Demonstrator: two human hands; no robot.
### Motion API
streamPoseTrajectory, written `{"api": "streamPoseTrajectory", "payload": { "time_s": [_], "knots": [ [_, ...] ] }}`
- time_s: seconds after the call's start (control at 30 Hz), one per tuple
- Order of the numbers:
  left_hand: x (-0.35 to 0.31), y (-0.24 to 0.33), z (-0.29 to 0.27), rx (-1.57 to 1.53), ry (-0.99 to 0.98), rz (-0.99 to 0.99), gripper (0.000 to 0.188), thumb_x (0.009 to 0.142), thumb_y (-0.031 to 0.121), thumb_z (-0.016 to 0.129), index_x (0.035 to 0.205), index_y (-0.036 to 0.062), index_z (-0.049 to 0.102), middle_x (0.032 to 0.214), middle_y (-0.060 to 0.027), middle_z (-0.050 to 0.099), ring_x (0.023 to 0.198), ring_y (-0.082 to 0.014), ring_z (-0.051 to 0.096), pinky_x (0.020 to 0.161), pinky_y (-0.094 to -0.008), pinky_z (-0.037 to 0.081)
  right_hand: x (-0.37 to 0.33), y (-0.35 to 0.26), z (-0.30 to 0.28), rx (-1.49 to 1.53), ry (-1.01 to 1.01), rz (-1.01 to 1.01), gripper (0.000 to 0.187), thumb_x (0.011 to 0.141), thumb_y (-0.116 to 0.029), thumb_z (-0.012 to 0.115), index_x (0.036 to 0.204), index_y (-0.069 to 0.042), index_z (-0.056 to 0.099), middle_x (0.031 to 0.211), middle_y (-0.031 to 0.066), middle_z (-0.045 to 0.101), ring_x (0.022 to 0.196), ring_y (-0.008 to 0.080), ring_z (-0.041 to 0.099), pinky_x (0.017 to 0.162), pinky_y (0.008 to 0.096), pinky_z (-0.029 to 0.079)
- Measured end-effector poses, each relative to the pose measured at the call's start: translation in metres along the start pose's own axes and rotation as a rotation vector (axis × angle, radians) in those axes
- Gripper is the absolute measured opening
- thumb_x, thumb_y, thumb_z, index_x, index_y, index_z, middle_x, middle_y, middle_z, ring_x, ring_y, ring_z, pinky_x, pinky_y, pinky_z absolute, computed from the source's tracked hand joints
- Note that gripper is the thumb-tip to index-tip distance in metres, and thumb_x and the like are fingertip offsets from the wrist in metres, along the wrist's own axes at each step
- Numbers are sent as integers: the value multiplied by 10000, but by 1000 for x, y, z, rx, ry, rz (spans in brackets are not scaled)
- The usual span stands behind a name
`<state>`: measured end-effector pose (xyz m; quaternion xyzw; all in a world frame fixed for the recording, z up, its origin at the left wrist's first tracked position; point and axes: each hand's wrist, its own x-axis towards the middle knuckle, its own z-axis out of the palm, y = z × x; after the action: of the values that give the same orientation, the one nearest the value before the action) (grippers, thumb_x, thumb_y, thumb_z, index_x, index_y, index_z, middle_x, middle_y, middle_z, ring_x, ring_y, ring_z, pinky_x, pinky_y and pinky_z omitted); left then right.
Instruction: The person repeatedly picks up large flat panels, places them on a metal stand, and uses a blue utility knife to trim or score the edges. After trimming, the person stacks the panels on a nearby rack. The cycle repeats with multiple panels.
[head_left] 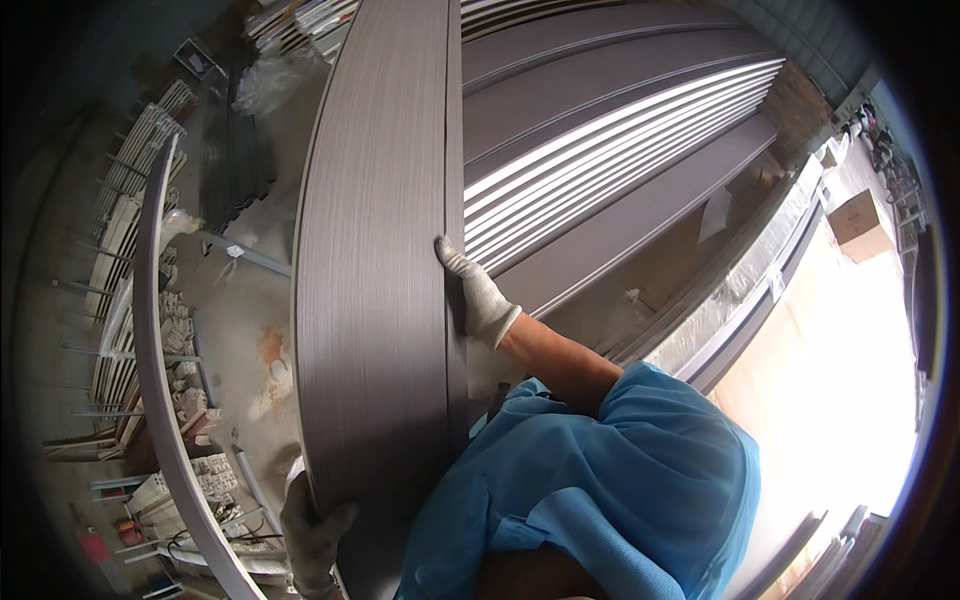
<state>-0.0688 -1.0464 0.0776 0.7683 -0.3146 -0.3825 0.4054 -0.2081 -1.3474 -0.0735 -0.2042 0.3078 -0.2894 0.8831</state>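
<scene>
A long grey-brown panel [375, 250] with fine lengthwise grain stands before me, running from the top of the view to the bottom. A narrow groove follows its right edge. My right hand [485, 305], in a pale knit glove, grips that edge with the thumb on the face; its other fingers are mostly hidden behind. Low on the opposite edge, my left hand [315, 535] is also gloved and closed around the panel, in shadow. Both hands hold this one panel.
Similar panels and slatted white-and-brown stacks [620, 150] lie at the far right. A curved-looking strip [155, 300] rises at the left, before racks of profiles [115, 300]. Plastic-wrapped lengths [740, 260] and a cardboard box [860, 225] are on the right.
</scene>
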Motion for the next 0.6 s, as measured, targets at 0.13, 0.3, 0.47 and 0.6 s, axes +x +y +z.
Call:
{"api": "streamPoseTrajectory", "payload": {
  "time_s": [0.13,0.3,0.47,0.6],
  "knots": [
    [21,3,23,50,-31,-12,640,785,154,803,1308,-69,510,1154,-102,647,1043,-195,598,941,-328,465,-2,-29,-34,-35,-11,-19,957,835,-692,627,1432,21,400,1325,239,520,1276,331,510,1042,487,454],
    [54,-14,48,41,24,11,475,903,182,703,1291,-46,549,1168,-90,638,1063,-183,565,974,-319,423,-12,-51,-63,-101,233,-11,1027,792,-660,707,1443,43,336,1349,250,501,1275,340,515,1043,473,461],
    [83,-9,90,185,-7,-2,417,967,189,644,1311,-27,550,1250,-82,606,1124,-192,536,1000,-311,401,-16,-77,-111,-169,387,-34,1138,806,-746,610,1535,6,164,1534,279,284,1430,386,306,1146,602,257],
    [101,2,151,58,-23,61,396,983,204,624,1299,-26,560,1221,-83,621,1099,-202,548,996,-317,402,-13,-122,-178,-108,349,18,1124,831,-802,493,1571,-59,89,1619,214,143,1490,404,159,1144,673,169]
  ]
}}
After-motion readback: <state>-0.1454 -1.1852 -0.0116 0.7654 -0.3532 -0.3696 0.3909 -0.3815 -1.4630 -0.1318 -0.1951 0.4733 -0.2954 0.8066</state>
